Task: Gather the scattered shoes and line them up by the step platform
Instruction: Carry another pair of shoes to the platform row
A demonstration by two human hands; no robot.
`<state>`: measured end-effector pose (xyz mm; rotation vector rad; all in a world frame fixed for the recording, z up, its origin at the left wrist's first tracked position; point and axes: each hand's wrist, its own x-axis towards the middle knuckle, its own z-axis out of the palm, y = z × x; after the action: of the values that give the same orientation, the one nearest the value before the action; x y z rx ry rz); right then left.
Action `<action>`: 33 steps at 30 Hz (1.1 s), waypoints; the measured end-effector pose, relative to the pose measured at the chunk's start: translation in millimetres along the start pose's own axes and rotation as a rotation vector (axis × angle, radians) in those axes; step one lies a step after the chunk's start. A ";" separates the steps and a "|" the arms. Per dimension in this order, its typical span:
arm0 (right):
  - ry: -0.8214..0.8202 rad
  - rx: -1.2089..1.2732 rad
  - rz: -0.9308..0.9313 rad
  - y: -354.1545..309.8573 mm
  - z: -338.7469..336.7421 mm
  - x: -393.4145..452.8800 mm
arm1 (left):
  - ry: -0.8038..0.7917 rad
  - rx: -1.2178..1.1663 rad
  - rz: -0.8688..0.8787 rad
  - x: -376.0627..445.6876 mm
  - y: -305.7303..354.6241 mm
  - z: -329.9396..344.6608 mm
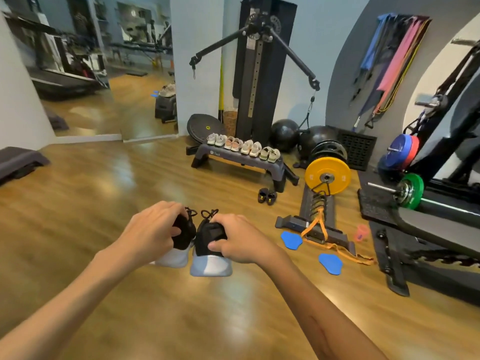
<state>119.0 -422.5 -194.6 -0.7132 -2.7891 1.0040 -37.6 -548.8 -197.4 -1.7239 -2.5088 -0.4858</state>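
SHOES: black pair point(197, 237), pale soles, carried above the floor point(104, 190), short of the step platform point(241, 162) | GRIP: my left hand point(153, 227) and right hand point(233, 240), fingers curled round one shoe each | RISK: loose laces could snag; placement could nudge the small dark pair point(267, 196) beside the platform.

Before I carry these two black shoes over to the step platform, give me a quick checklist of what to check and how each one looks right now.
1. Left hand grips the left black shoe: ok.
2. Right hand grips the right black shoe: ok.
3. Laces hanging free of the fingers: cannot tell.
4. Room on top of the step platform: not ok, four light pairs fill the top.
5. Floor spot beside the small dark pair in front of the platform: ok, bare wood to its left.
6. Walking path: ok straight ahead; blue sliders and orange strap lie to the right.
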 end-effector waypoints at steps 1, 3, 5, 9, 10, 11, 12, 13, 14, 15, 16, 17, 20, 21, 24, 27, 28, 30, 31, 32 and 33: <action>-0.003 0.010 0.018 8.2 -2.1 22.8 | -0.005 -0.005 0.002 21.4 -11.2 7.2; 0.003 0.008 0.050 23.1 -10.9 68.9 | -0.015 -0.025 0.015 66.1 -33.3 21.8; 0.006 -0.007 0.081 35.9 -25.0 113.5 | -0.041 -0.057 0.034 113.2 -55.2 33.8; 0.049 -0.059 0.173 62.9 -55.9 198.9 | -0.098 -0.149 0.066 211.7 -102.6 48.3; 0.062 -0.058 0.196 70.9 -63.0 218.8 | -0.109 -0.161 0.085 237.1 -112.6 51.8; 0.079 -0.052 0.218 79.7 -70.2 239.2 | -0.114 -0.174 0.105 263.3 -121.4 55.8; 0.097 -0.046 0.240 88.7 -77.0 259.2 | -0.118 -0.185 0.116 288.5 -128.0 60.0; 0.113 -0.038 0.263 97.9 -84.0 278.7 | -0.124 -0.192 0.126 313.0 -132.8 65.0; 0.131 -0.027 0.280 108.0 -91.5 297.7 | -0.126 -0.193 0.143 338.1 -136.1 72.0; 0.149 -0.017 0.290 119.1 -98.6 316.2 | -0.126 -0.192 0.161 362.8 -138.2 80.2; 0.164 -0.013 0.296 131.7 -105.6 335.1 | -0.127 -0.191 0.170 387.9 -139.7 88.6; 0.174 -0.013 0.301 144.7 -112.3 354.0 | -0.130 -0.197 0.173 412.5 -140.9 97.3; 0.172 -0.005 0.311 193.6 -130.0 409.7 | -0.123 -0.209 0.190 484.5 -144.5 133.8; 0.167 0.001 0.314 207.9 -135.2 423.6 | -0.126 -0.208 0.193 502.8 -143.9 142.7; 0.158 0.042 0.319 257.6 -154.5 469.4 | -0.147 -0.209 0.200 567.8 -138.2 176.0; 0.143 0.073 0.356 302.6 -177.0 515.4 | -0.197 -0.213 0.166 633.3 -131.6 203.0; 0.132 0.074 0.362 316.6 -185.7 532.3 | -0.204 -0.212 0.158 655.4 -130.7 211.3; 0.105 0.072 0.391 342.3 -201.1 564.3 | -0.222 -0.217 0.106 694.1 -131.3 226.0; 0.088 0.074 0.393 355.8 -208.3 581.0 | -0.233 -0.234 0.080 713.1 -133.0 235.5; 0.069 0.068 0.392 369.9 -215.2 598.5 | -0.250 -0.247 0.052 733.4 -135.6 245.9; 0.053 0.059 0.399 383.6 -220.8 615.4 | -0.273 -0.257 0.018 753.9 -138.3 256.0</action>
<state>-221.8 245.8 -304.0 -1.3019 -2.6134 1.0987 -413.3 158.9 -302.2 -2.0271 -2.7119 -0.6360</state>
